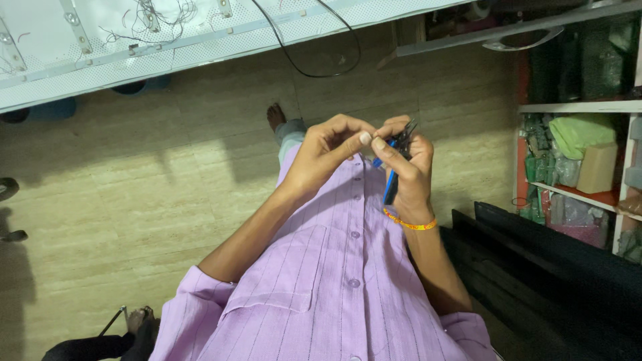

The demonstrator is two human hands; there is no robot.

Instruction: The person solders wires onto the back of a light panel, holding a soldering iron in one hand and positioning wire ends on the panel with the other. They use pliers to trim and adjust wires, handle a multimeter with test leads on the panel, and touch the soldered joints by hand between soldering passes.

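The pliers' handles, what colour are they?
Blue. The pliers sit in the right hand; head view shows it best.

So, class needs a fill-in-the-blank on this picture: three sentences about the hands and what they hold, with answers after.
1. The right hand grips pliers with ____ handles.
2. The bracelet on the right wrist is ____.
3. The left hand meets the right above a ____ shirt.

Answers: blue; orange; purple

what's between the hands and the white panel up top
In the head view, between the hands and the white perforated panel: bare beige tiled floor and a looping black cable.
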